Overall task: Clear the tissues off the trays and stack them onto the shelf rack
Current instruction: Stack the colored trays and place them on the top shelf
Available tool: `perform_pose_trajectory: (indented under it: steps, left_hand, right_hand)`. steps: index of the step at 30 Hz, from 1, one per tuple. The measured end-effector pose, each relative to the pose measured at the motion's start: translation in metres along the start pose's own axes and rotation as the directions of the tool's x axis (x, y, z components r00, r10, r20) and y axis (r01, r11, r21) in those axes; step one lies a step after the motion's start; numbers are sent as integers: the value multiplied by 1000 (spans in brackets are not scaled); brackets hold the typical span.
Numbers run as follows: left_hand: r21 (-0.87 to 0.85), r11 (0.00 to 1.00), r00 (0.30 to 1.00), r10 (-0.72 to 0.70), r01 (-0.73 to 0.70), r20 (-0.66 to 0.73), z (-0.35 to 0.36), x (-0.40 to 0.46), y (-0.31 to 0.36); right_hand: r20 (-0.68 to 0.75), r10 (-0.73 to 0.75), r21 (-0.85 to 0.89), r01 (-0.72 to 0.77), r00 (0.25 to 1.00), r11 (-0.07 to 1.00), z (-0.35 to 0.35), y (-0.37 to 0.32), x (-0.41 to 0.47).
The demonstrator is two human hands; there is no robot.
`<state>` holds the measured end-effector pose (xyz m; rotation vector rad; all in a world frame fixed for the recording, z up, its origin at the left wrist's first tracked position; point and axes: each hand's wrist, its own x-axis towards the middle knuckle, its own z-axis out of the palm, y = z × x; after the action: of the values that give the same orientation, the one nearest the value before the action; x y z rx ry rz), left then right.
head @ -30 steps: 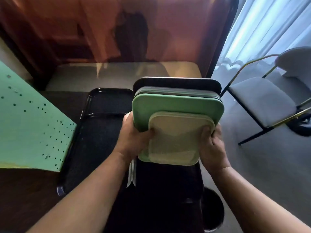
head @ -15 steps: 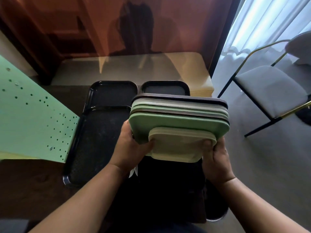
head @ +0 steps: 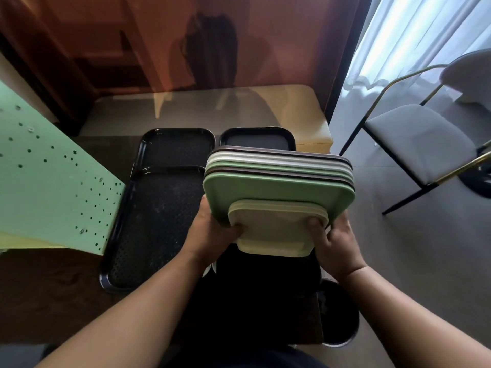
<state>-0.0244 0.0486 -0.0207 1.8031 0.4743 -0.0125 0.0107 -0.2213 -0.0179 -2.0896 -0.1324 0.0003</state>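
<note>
A stack of trays (head: pixel 279 181) is held in the air by both hands, above a dark worktop (head: pixel 39 293). The small cream tray (head: pixel 276 229) lies on top, on a larger green tray (head: pixel 276 189); brown, grey and green edges are seen beneath. The left hand (head: pixel 212 232) is curled around the stack's near left corner, thumb pressed on the cream tray. The right hand (head: pixel 336 243) is curled around the near right corner, thumb on top. Three black trays (head: pixel 159 224) are laid flat on the worktop beside the stack. A grey chair (head: pixel 425 144) stands to the right.
</note>
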Motion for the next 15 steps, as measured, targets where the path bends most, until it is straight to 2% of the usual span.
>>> perform_pose_trajectory:
  steps: [3, 6, 11, 15]
  left_hand:
    - [12, 1000, 1000, -4, 4, 11, 0, 5, 3]
    - [3, 1000, 1000, -9, 9, 16, -3, 9, 7]
    - [-6, 999, 999, -39, 39, 27, -11, 16, 28]
    - [-11, 998, 997, -58, 59, 45, -30, 20, 79]
  right_hand:
    - [100, 76, -103, -65, 992, 992, -3, 4, 3]
    - [139, 139, -167, -115, 980, 979, -2, 9, 6]
    - [136, 138, -118, -122, 981, 986, -3, -15, 22]
    - [132, 159, 39, -165, 978, 985, -7, -53, 49]
